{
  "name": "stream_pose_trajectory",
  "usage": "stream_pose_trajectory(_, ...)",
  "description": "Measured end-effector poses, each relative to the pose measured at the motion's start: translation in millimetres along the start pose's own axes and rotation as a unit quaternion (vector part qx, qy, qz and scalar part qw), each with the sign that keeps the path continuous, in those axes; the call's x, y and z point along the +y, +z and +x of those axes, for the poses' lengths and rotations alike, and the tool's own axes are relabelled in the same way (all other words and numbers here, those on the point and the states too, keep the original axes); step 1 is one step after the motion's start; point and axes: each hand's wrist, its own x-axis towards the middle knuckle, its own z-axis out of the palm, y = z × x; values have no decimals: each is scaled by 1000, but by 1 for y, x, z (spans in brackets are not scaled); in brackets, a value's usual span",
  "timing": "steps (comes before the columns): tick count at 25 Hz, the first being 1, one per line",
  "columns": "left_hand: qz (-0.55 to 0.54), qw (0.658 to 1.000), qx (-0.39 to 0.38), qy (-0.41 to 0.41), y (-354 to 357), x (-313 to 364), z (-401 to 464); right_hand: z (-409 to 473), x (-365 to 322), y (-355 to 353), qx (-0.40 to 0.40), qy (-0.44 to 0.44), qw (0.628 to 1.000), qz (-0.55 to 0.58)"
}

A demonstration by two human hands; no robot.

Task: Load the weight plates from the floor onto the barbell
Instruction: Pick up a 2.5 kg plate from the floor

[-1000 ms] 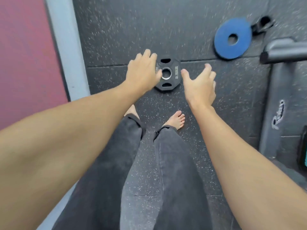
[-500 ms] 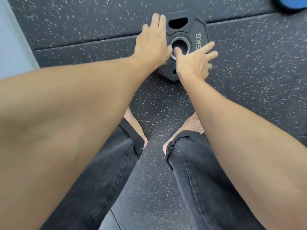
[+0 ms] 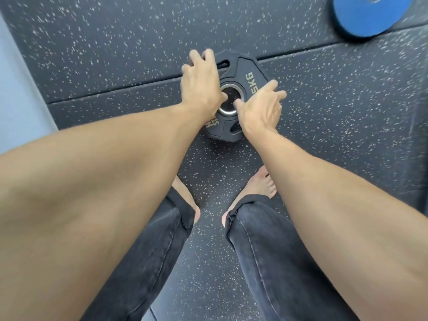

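Black 5KG weight plate lies flat on the speckled rubber floor, just ahead of your bare feet; get fingers properly under both edges and thumbs hooked in the centre hole before lifting, and keep it level. Left hand curls over the plate's far-left rim, right hand clamps its right side, thumbs nearly meeting at the hole. Blue plate sits well apart, top right; barbell not visible.
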Motion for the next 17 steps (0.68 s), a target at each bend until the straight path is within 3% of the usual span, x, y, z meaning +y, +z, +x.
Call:
stream_pose_trajectory(5,-35,999,39,-11,-112,13,-71,-67,-15,-112,39,-94,995,0)
stream_pose_trajectory(11,-61,987,147,24,-339,52,-182,-180,-63,-335,125,-198,972,23)
stream_pose_trajectory(17,-229,928,279,91,-565,111,-313,-313,-95,-562,242,-264,921,153)
